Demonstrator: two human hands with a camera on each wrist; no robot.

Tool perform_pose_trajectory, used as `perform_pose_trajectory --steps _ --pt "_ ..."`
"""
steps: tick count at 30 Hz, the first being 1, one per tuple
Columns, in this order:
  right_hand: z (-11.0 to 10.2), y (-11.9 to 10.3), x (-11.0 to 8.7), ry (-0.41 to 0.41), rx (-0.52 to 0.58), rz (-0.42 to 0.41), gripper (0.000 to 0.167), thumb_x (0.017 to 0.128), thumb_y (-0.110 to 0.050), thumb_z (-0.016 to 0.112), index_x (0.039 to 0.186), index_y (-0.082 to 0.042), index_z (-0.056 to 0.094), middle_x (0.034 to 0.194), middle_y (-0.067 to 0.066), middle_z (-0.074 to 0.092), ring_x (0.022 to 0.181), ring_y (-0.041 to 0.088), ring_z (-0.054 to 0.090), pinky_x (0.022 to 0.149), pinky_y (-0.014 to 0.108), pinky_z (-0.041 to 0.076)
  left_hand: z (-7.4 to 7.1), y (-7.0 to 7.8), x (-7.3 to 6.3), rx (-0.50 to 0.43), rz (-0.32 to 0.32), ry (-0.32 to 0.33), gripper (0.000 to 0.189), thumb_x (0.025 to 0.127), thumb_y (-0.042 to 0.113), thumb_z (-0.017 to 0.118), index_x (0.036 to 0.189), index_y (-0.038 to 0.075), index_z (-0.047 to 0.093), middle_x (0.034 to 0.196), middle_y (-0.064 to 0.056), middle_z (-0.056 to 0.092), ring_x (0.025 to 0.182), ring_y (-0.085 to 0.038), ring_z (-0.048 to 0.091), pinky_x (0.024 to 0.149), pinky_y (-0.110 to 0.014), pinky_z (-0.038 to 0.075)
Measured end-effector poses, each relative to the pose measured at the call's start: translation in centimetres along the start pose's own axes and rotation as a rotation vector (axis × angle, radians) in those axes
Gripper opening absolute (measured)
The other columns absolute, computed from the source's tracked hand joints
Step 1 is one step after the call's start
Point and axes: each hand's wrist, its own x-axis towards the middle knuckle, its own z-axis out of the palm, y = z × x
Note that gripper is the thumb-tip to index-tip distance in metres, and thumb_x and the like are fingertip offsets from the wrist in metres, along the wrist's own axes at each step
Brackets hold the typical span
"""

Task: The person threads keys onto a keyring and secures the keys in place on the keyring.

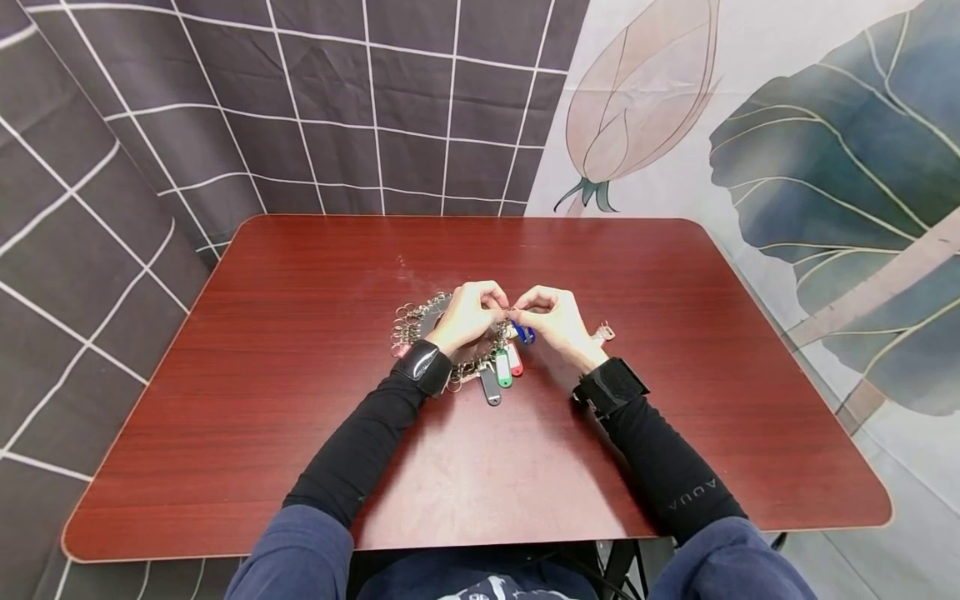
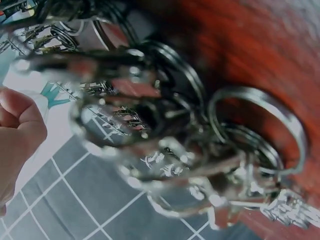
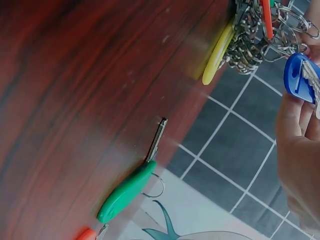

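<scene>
A round hanger (image 1: pixel 435 313) ringed with metal clips and split rings lies at the table's middle. My left hand (image 1: pixel 470 313) reaches over it, thumb and fingertips pinching a small metal clip at its right side; the clip itself is mostly hidden. Opposite, my right hand (image 1: pixel 557 323) meets the left fingertips and holds a key with a blue head (image 3: pixel 296 75). From the hanger's near right side spread a green tag (image 1: pixel 503 367), a red tag (image 1: pixel 514 359) and a grey tag (image 1: pixel 490 387). Blurred metal rings (image 2: pixel 260 107) fill the left wrist view.
Below my right wrist, a green tag (image 3: pixel 125 195) with a key and an orange tag (image 3: pixel 87 234) lie on the reddish-brown table (image 1: pixel 300 433). Grey checked cloth (image 1: pixel 322 100) hangs behind and to the left, a flower-printed sheet (image 1: pixel 645 50) to the right.
</scene>
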Motion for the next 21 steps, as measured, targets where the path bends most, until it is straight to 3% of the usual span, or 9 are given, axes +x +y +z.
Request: perform_pose_trajectory --steps 6,11,16,21 --pt "-0.3 0.0 -0.3 -0.035 0.007 0.008 0.018 0.080 0.000 0.071 0.092 0.011 0.063 0.075 -0.007 0.069 0.069 0.001 0.063 0.064 0.015 0.049 0.1 0.2 0.1 -0.005 -0.053 0.009 0.010 0.077 0.004 0.064 0.085 0.008 0.067 0.073 -0.008 0.072 0.067 -0.010 0.060 0.063 -0.021 0.043" --pt "-1.4 0.4 -0.4 -0.087 0.023 0.090 0.031 0.081 0.000 0.071 0.108 0.011 0.062 0.081 -0.011 0.069 0.072 0.001 0.064 0.059 0.019 0.047 0.1 0.3 0.3 0.009 -0.077 0.042 0.010 0.076 0.004 0.064 0.084 0.008 0.067 0.073 -0.007 0.071 0.067 -0.010 0.059 0.063 -0.021 0.042" --pt "-2.3 0.7 -0.4 -0.015 0.066 0.141 0.038 0.083 -0.002 0.069 0.118 0.009 0.057 0.081 -0.009 0.069 0.069 0.003 0.062 0.054 0.023 0.046 0.0 0.4 0.3 -0.001 -0.054 0.035 0.010 0.075 0.006 0.067 0.084 0.009 0.065 0.071 -0.007 0.070 0.065 -0.010 0.059 0.064 -0.022 0.041" --pt "-2.4 0.9 -0.3 0.035 0.084 0.136 0.034 0.087 -0.006 0.067 0.116 0.008 0.057 0.081 -0.009 0.070 0.066 0.003 0.062 0.054 0.024 0.047 0.0 0.6 0.1 -0.006 -0.069 0.015 0.009 0.076 0.006 0.066 0.085 0.009 0.065 0.071 -0.005 0.070 0.066 -0.011 0.059 0.063 -0.022 0.041"
